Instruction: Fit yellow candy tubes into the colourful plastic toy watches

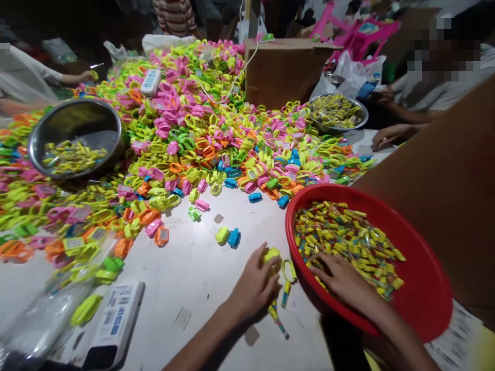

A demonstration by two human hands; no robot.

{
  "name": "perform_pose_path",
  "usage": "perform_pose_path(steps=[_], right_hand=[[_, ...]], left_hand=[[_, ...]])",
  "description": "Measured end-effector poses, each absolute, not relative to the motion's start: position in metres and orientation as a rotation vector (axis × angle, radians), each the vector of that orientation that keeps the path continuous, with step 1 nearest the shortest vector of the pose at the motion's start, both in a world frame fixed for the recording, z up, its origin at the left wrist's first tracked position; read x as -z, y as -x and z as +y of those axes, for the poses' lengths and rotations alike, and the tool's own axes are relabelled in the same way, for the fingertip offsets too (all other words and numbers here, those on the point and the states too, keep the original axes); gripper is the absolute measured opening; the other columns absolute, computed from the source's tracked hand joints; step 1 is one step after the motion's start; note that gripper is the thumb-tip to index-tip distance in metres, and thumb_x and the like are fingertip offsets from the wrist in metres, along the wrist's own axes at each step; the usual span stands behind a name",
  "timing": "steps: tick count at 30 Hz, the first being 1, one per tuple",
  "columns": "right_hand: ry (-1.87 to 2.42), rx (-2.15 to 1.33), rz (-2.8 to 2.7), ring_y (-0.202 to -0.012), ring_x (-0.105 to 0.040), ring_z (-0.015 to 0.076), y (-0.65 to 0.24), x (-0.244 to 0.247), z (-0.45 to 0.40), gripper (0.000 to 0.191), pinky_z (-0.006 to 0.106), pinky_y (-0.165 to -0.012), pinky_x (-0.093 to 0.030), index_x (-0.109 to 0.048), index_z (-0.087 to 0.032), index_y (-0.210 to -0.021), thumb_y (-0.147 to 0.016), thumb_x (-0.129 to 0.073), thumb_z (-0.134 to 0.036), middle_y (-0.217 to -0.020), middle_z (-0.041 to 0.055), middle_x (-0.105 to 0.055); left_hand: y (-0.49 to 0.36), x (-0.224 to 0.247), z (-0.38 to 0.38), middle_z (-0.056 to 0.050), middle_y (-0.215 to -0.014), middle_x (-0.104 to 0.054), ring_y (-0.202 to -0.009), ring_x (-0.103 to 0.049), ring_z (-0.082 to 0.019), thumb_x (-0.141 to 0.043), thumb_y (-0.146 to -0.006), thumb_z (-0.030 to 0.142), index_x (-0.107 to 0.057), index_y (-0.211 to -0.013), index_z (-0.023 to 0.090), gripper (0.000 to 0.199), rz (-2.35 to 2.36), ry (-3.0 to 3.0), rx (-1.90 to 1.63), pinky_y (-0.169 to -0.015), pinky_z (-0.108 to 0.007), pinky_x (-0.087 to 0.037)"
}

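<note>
My left hand (253,286) is closed around a yellow plastic toy watch (271,253), which its fingers partly cover. Beside it on the white table stands or lies a yellow band loop (288,270). Two narrow wrapped candies lie near that hand: a short candy (285,294) and a longer-looking candy (279,322), its upper end close under my fingers. My right hand (342,281) reaches over the near rim of a red basin (425,288). Its fingers are apart and touch the yellow-wrapped candies (344,232) inside; some fingertips are hard to make out.
A large heap of colourful toy watches (185,118) covers the far table. Steel bowls (77,113) (363,116) hold yellow-wrapped pieces. A white box-like device (118,319) lies front left. Cardboard (436,190) rises behind the basin. People's hands (390,135) are at both sides.
</note>
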State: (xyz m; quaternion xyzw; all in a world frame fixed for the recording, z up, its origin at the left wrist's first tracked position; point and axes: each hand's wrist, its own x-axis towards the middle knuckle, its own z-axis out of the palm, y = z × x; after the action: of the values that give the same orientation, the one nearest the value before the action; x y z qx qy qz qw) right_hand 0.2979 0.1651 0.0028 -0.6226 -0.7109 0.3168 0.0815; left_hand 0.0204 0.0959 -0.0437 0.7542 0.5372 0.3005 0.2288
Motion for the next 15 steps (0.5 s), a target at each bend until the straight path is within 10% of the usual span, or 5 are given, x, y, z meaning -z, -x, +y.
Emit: perform_pose_path(steps=[6, 15], right_hand=[[1.66, -1.178, -1.793, -0.103, -0.069, 0.0314, -0.289, -0.025, 0.169, 0.039, 0.042, -0.099, -0.053, -0.078, -0.024, -0.084, -0.088, -0.07, -0.062, -0.101, 0.0091, -0.077], [1.43, -1.337, -0.943, -0.066, -0.061, 0.0171, -0.279, -0.082, 0.136, 0.049, 0.027, -0.058, -0.048, -0.055, -0.027, -0.095, -0.079, -0.085, -0.061, -0.084, 0.0004, -0.067]], left_hand=[[0.022, 0.029, 0.138, -0.022, -0.144, -0.059, -0.144, -0.049, -0.045, -0.056, -0.1, 0.024, -0.071, -0.116, 0.018, 0.023, 1.834, -1.707, -0.964, -0.118, -0.071, -0.041], [0.02, -0.027, 0.12, -0.004, -0.086, -0.069, -0.076, -0.065, -0.021, -0.072, -0.093, 0.05, -0.069, -0.099, 0.02, 0.031, 1.478, -1.202, -1.033, -0.068, -0.033, -0.055]])
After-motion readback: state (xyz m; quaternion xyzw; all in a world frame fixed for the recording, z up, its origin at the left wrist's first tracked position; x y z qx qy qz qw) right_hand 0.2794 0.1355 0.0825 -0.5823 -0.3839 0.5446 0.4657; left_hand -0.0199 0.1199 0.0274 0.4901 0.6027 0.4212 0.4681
